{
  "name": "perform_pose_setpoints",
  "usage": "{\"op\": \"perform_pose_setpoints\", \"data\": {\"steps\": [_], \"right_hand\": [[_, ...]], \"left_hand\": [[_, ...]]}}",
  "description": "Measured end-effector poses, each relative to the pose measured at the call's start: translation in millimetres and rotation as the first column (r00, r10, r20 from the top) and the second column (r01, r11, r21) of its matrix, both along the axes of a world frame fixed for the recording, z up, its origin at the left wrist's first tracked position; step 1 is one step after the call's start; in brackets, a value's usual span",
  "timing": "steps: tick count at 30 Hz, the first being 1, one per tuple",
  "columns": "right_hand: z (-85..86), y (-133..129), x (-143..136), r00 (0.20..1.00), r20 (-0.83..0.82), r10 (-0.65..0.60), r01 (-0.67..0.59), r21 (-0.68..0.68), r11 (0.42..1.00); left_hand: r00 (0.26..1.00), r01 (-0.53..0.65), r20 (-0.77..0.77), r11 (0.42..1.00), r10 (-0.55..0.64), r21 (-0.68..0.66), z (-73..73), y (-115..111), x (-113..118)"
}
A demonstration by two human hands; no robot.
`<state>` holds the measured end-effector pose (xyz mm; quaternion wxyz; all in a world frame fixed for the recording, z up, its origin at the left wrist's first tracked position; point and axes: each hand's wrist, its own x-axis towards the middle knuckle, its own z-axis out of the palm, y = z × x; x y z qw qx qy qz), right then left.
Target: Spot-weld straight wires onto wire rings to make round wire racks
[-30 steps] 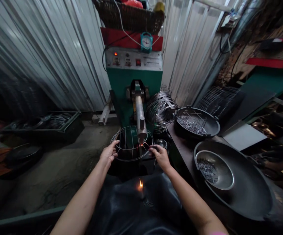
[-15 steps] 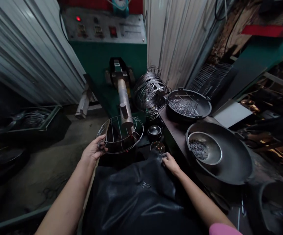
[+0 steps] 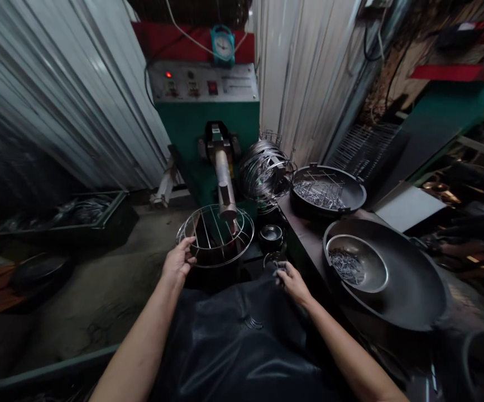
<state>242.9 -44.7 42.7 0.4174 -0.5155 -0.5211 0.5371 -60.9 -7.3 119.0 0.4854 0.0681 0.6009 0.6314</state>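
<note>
My left hand (image 3: 178,261) is closed on the near left rim of a round wire rack (image 3: 211,262). The rack lies level around the lower end of a metal electrode arm (image 3: 224,184), which juts from a green machine (image 3: 175,125). My right hand (image 3: 294,283) is closed in a pinch at the far edge of a black sheet (image 3: 233,312) over my lap. Whatever its fingers hold is too small and dark to tell. Several short curved wires (image 3: 253,322) lie on the sheet. Small round bowls (image 3: 271,233) stand just beyond my right hand.
Right of the machine hangs a bundle of wire rings (image 3: 264,170). On the right-hand bench are a pan of wire pieces (image 3: 359,198) and a wide dark pan (image 3: 417,279) with a steel bowl (image 3: 378,273) inside. A crate of metal parts (image 3: 111,215) sits on the floor at left.
The head view has tilted up and turned left, so a blue clock on the machine now shows fully. Both hands keep nearly the same places, the left still on the rack's rim.
</note>
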Motion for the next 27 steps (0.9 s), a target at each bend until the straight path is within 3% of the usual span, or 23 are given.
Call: {"op": "perform_pose_setpoints", "data": {"steps": [3, 6, 10, 19, 23, 27], "right_hand": [[37.0, 12.5, -39.1, 0.974, -0.224, 0.039, -0.004, 0.155, 0.988], [55.5, 26.7, -76.0, 0.967, -0.198, 0.158, -0.104, 0.258, 0.961], [49.0, 43.0, -96.2, 0.971, 0.071, 0.23, -0.241, 0.299, 0.923], [53.7, 57.1, -88.9, 0.918, 0.3, 0.259, -0.361, 0.365, 0.858], [47.9, 59.5, -94.2, 0.967, 0.161, 0.199, -0.236, 0.263, 0.935], [42.7, 55.7, -98.9, 0.98, 0.088, 0.177, -0.194, 0.258, 0.947]], "left_hand": [[1.0, -0.001, 0.017, 1.0, 0.001, 0.024, -3.0, -0.2, 7.4], [1.0, 0.007, 0.025, 0.998, -0.008, 0.059, -3.6, 0.8, 13.4], [0.999, -0.029, -0.022, 0.996, 0.031, 0.09, -1.4, 3.4, 16.9], [0.997, -0.069, -0.025, 0.991, 0.073, 0.116, -8.3, 7.9, 14.8], [0.997, -0.066, -0.029, 0.989, 0.07, 0.131, -7.7, 9.0, 15.4], [0.996, -0.061, -0.051, 0.989, 0.069, 0.136, -5.4, 8.6, 15.8]]}}
